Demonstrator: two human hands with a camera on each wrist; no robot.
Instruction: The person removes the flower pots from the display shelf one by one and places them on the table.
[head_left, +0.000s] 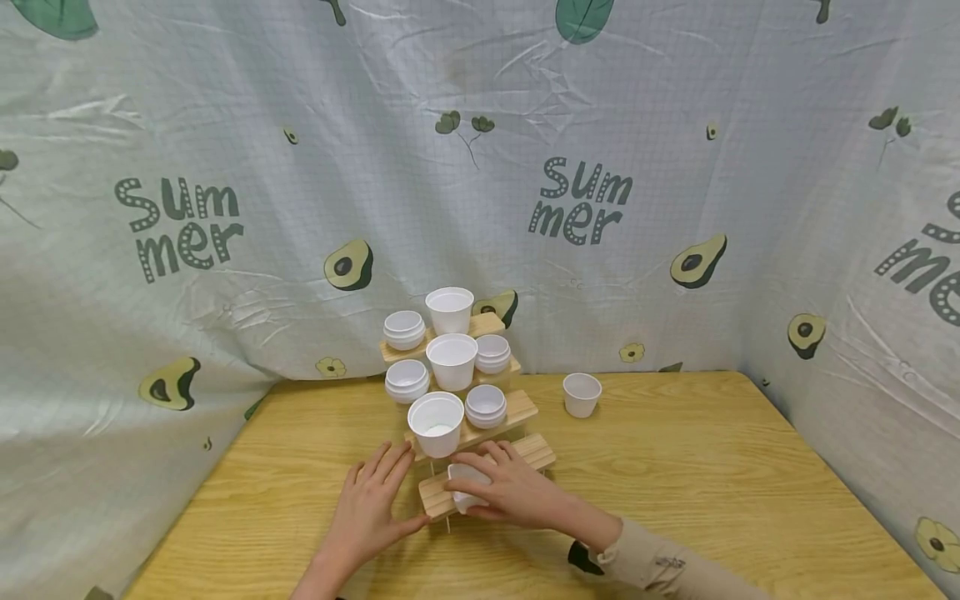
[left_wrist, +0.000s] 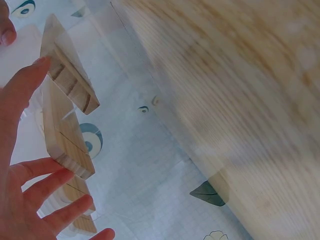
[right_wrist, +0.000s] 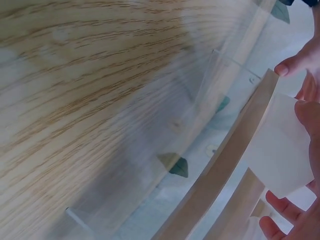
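A stepped stand has wooden planks joined by clear panels. On its lowest plank is a white cup, also seen side-on in the right wrist view as a white cup. My right hand grips this cup, thumb on the near side and fingers over the far side. To the left, my left hand has its fingers spread; its thumb touches the lowest plank's end and a fingertip touches the plank above. A larger white cup sits on that second plank beside a small round jar.
Higher planks carry more white cups and small jars. One white cup stands apart on the wooden table, right of the stand. A printed curtain hangs behind and at both sides.
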